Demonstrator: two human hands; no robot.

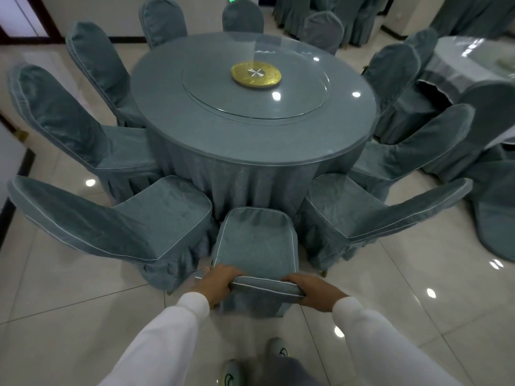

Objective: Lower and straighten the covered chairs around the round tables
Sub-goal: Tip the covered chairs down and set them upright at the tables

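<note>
Hands: our left hand [220, 282] and right hand [312, 291] each curl over an end of the top edge of the near chair's backrest [264, 286], fingers wrapped on the fabric, one at each corner.
Why this hold: we judge a grip at both corners lets us swing the chair square to the round table [250, 129] without twisting it.
Near chair: its seat [256, 240] sits on our side of the table, front edge at the tablecloth skirt [228, 179], between two neighbouring chairs.
Neighbours: left chair [111, 218] and right chair [376, 215] flank it beside the table, backs splayed outward; more chairs ring the far side.
Cover material: teal-grey woven cloth, faintly patterned, pale piping along the seams, gathered skirt below the seat.
Table surface: glass top over matching cloth, glossy, catching ceiling lights.
Centre of table: glass turntable [256, 87] with a round gold hub [255, 74].
Floor around table: pale polished tile [83, 316], reflective.
Progress: we judge this chair is nearly aligned; whether it needs nudging further in, we cannot tell.
</note>
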